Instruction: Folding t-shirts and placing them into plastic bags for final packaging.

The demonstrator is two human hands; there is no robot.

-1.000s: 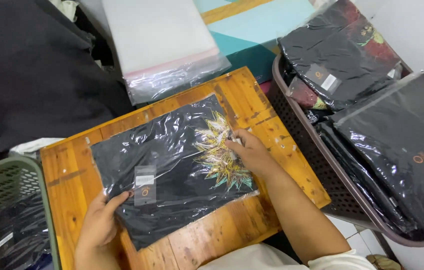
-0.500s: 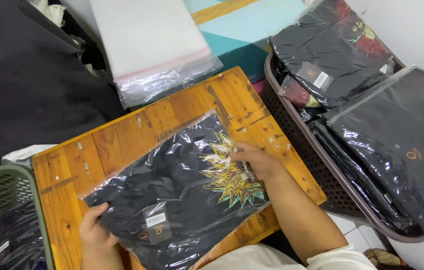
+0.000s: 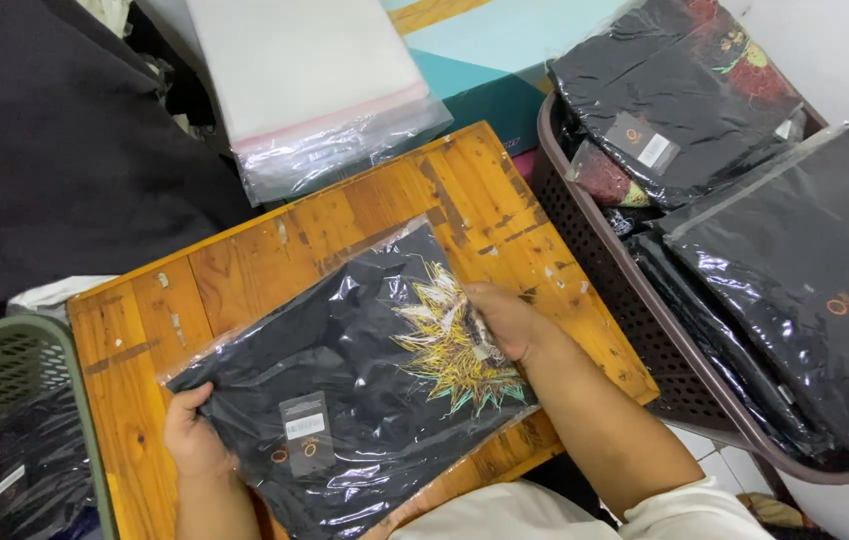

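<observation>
Clear-bagged black folded shirt (image 3: 344, 400) now lifted askew off wooden bench (image 3: 244, 260); left hand (image 3: 194, 440) and right hand (image 3: 504, 320) grip clenched on its edges.

bright even light, plastic glare, sharp focus

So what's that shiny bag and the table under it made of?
The bag looks like thin clear plastic: glossy, crinkled, glinting with light, dark folded cloth showing through. The table looks like wood: orange-brown planks with grain, scuffs and pale spots, probably varnished.
</observation>
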